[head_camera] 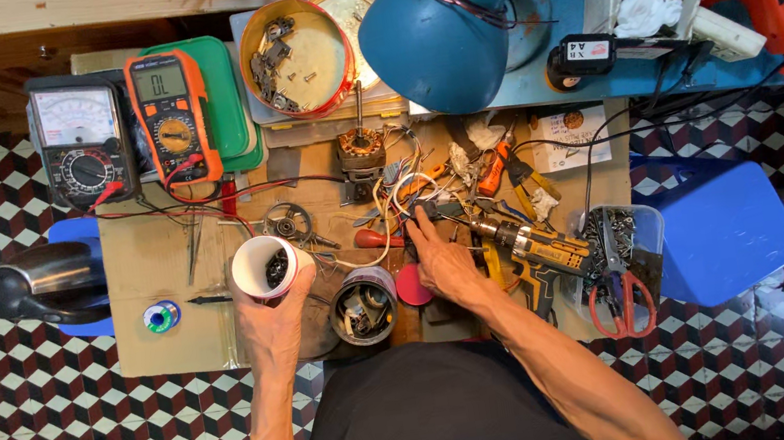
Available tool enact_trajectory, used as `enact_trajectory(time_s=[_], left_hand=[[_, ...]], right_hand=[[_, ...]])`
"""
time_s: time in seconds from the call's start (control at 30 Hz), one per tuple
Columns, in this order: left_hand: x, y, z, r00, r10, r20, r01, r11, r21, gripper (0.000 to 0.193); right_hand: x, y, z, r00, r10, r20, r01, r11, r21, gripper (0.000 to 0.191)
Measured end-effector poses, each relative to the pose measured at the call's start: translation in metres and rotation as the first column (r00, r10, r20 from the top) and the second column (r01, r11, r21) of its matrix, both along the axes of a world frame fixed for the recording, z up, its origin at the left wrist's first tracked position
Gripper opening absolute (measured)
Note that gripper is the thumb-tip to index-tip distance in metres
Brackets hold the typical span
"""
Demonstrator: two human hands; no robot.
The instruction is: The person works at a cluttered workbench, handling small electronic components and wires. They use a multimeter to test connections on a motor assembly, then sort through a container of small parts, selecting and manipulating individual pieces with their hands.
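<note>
My left hand [274,321] grips a white cup [264,266] with small dark metal parts inside, held just above the cardboard-covered bench [157,271]. Fingers of my right hand [440,259] rest on a small dark part [424,210] among loose wires, beside a red-handled screwdriver [376,238]. A small electric motor [361,151] stands just beyond the wires. Between my hands sits a dark tin [363,306] of odd parts, with a red lid [412,287] next to it.
An orange digital multimeter [173,116] and a black analog meter [81,138] lie at the back left. A round tin [296,57] holds metal bits. A blue lamp [447,26] hangs over the bench. A cordless drill [538,253], red scissors [622,301] and a blue stool [721,227] are at right.
</note>
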State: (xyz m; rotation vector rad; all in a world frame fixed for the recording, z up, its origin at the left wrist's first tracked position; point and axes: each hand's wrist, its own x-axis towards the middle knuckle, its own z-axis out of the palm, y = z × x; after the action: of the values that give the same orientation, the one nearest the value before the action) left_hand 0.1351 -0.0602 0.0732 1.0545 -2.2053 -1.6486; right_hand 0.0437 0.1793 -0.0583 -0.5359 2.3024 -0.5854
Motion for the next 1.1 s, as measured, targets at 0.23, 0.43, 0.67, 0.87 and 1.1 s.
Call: enact_trajectory(time_s=[0.23,0.43,0.67,0.87,1.1], left_hand=[[-0.014,0.01,0.0,1.0,-0.031,-0.003,0.031,0.999,-0.013,0.075],[-0.015,0.012,0.004,0.981,-0.08,0.175,0.093,0.994,-0.065,0.075],[-0.028,0.017,0.007,0.978,-0.18,0.104,0.198,0.959,-0.204,0.072],[-0.039,0.014,0.0,0.981,-0.183,0.058,0.191,0.965,-0.178,0.074],[-0.042,0.008,-0.018,0.976,-0.217,0.036,0.219,0.95,-0.221,0.078]], right_hand=[[-0.003,0.016,0.004,0.99,-0.143,-0.011,0.139,0.975,-0.174,0.067],[-0.048,0.066,-0.005,0.738,-0.66,-0.143,0.657,0.75,-0.076,0.032],[-0.105,0.084,-0.032,0.732,-0.681,-0.024,0.673,0.717,0.179,0.032],[-0.113,0.066,-0.01,0.842,-0.411,-0.35,0.5,0.838,0.218,0.029],[-0.14,0.046,-0.024,0.917,-0.021,-0.398,-0.018,0.995,-0.095,0.044]])
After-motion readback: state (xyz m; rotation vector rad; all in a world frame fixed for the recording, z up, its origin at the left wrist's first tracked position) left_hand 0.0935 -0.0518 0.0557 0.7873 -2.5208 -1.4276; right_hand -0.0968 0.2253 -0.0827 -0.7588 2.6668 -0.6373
